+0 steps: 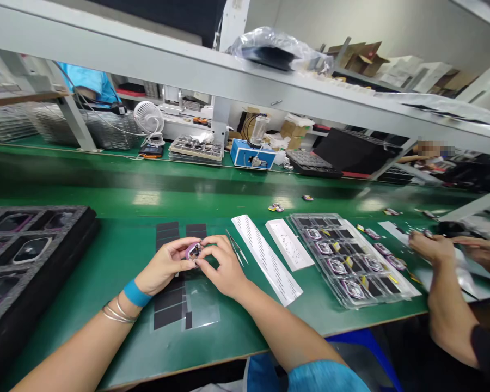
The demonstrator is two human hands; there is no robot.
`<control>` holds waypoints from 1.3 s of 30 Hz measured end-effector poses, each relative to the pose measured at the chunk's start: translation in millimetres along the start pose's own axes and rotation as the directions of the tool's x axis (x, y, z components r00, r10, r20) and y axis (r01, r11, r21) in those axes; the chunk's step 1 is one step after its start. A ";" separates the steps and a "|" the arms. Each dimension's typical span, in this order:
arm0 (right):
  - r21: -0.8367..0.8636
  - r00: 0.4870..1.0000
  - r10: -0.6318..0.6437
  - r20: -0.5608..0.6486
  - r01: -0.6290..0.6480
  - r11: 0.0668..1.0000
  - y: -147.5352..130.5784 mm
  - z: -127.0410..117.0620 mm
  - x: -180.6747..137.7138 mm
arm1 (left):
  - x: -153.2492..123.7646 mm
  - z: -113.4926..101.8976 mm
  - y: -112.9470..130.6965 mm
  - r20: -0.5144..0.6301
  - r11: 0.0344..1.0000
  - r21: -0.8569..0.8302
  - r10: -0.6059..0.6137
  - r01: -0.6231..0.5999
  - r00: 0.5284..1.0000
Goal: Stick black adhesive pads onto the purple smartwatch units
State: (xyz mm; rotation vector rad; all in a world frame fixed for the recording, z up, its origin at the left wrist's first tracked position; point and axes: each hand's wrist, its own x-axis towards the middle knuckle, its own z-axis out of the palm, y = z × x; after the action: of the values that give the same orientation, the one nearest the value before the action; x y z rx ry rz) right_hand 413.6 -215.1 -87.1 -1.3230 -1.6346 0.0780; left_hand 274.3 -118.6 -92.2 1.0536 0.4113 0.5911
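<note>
My left hand (pixel 163 265) is closed around a small purple-rimmed watch case (pixel 193 251), its inner parts facing up. From the other side, my right hand (pixel 222 267) has thumb and forefinger pinched at the edge of the same case. Any tiny piece between those fingertips is too small to make out. Below both hands lie sheets of black adhesive pieces (pixel 167 305) on clear backing. Tweezers (pixel 237 249) rest just right of my right hand, beside a white label strip (pixel 265 258) with rows of dark marks.
A white block with small specks (pixel 289 245) and a clear tray (pixel 335 288) of watch parts lie to the right. Further right are a co-worker's hands (pixel 433 247). A black foam tray (pixel 87 218) fills the left. A shelf beam (pixel 179 62) crosses above.
</note>
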 end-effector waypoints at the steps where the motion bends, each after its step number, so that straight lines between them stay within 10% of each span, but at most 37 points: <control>1: -0.013 1.000 -0.022 0.011 0.022 1.000 -1.0 -1.8 2.1 | 0.2 0.0 0.7 -0.002 1.000 -0.007 -0.008 0.008 1.000; 6: -0.175 0.954 0.048 -0.296 -0.104 0.979 16.3 -60.7 17.7 | 0.6 -2.2 5.7 -0.050 0.995 -0.078 -0.058 0.054 0.997; 10: -0.297 0.731 0.462 -0.502 -0.647 0.702 59.2 -148.6 9.4 | 0.5 -3.6 6.2 -0.066 0.990 -0.126 -0.077 0.068 0.995; 13: -0.332 0.608 0.649 -0.457 -0.794 0.510 80.4 -175.4 1.3 | -0.2 -1.9 4.5 -0.045 0.987 -0.144 -0.083 0.076 0.996; 18: 0.058 0.816 0.513 -0.268 -0.518 0.854 52.7 -96.0 13.3 | -1.0 3.8 3.3 0.000 0.980 -0.193 -0.058 0.057 0.998; 22: 0.326 0.892 0.452 -0.017 -0.423 0.846 9.7 -22.4 13.4 | 0.2 3.6 0.3 0.022 0.980 -0.199 -0.025 0.029 0.999; 32: 0.144 0.950 0.301 -0.088 -0.287 0.947 5.9 -4.3 1.7 | 2.6 0.4 -6.9 0.030 0.995 -0.098 0.029 -0.026 0.999; 39: -0.330 1.000 -0.029 -0.003 0.027 0.944 4.9 2.4 -5.1 | 0.4 9.5 -9.9 -0.081 0.992 -0.130 -0.004 -0.006 0.997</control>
State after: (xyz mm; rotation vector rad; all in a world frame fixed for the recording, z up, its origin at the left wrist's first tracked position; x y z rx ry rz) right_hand 414.9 -215.9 -94.5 -1.5471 -1.7100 -0.2287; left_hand 282.6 -128.4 -96.9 0.9073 0.4378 0.6548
